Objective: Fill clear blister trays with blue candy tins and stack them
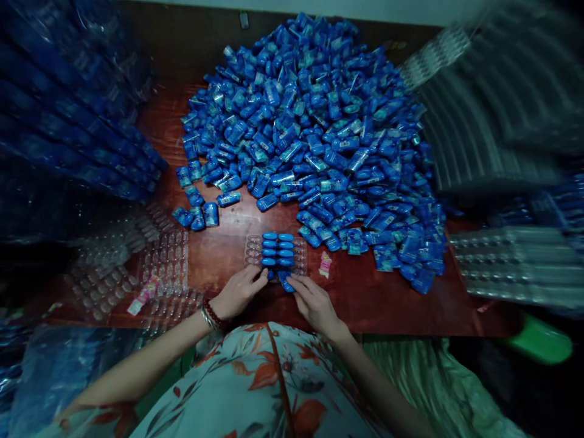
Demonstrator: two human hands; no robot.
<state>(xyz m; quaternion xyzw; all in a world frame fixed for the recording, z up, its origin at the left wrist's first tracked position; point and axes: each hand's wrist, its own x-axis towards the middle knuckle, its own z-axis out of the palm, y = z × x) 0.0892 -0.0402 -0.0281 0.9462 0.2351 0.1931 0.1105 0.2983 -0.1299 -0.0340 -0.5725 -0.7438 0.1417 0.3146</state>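
A clear plastic blister tray (253, 250) lies in front of me, its two middle columns filled with blue wrapped packets (286, 245). My left hand (243, 288) is closed at the tray's near left corner, its fingertips pinching a blue packet (270, 275) that is mostly hidden. With thumb and fingers, my right hand (314, 301) grips another blue packet (286, 282) at the near edge of the tray, tilted. Beyond the tray rises a large heap of the same blue packets (310, 121).
Empty clear trays (164, 258) lie at the left, with a pink wrapper (144, 295) on them. A small pink packet (325, 265) is right of the tray. Stacked trays (511, 261) stand at the right, and tall blue filled packs (68, 121) at the left.
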